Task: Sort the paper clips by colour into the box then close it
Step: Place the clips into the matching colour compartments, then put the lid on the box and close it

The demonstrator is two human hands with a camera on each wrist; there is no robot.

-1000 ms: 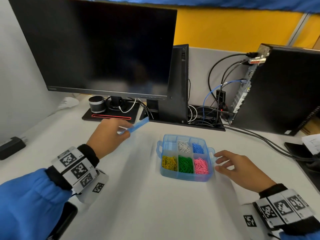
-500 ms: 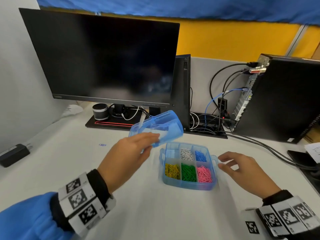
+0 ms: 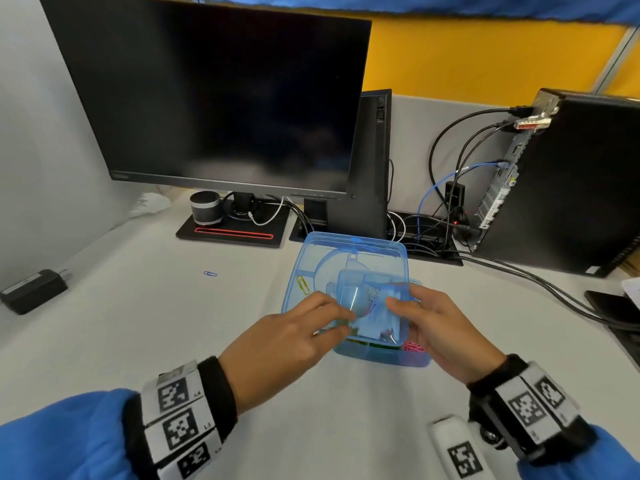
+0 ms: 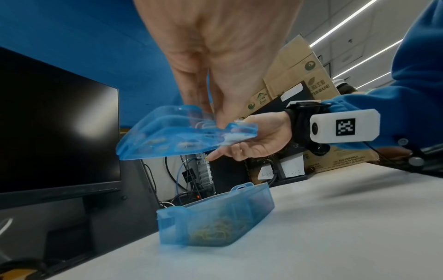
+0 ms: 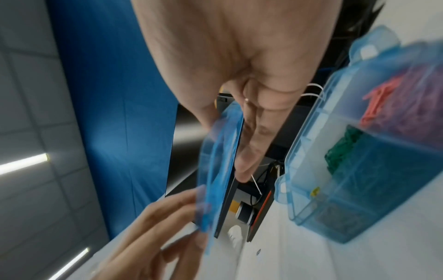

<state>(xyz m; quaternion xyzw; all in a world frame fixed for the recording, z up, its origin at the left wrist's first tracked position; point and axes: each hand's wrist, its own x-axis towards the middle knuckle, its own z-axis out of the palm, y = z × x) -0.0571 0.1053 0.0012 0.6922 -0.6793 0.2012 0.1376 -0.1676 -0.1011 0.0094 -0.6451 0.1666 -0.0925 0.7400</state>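
The translucent blue lid [image 3: 349,268] hangs tilted above the open blue box [image 3: 381,356], held from both sides. My left hand [image 3: 332,320] pinches its near left edge and my right hand [image 3: 408,306] grips its near right edge. In the left wrist view the lid [image 4: 172,138] is well clear of the box [image 4: 215,219], which holds yellow clips at its near end. The right wrist view shows the lid [image 5: 220,151] edge-on, and the box [image 5: 359,170] with pink and green clips. A yellow clip [image 3: 303,285] shows through the lid's left part. One blue clip [image 3: 210,274] lies loose on the table.
A black monitor [image 3: 214,98] and its stand with a small speaker [image 3: 205,208] are behind the box. A PC tower [image 3: 568,181] with trailing cables [image 3: 540,282] stands at the right. A black adapter [image 3: 33,291] lies at the far left.
My left hand has carried the lid from the left to over the box. My right hand has risen from beside the box and taken the lid's right edge.
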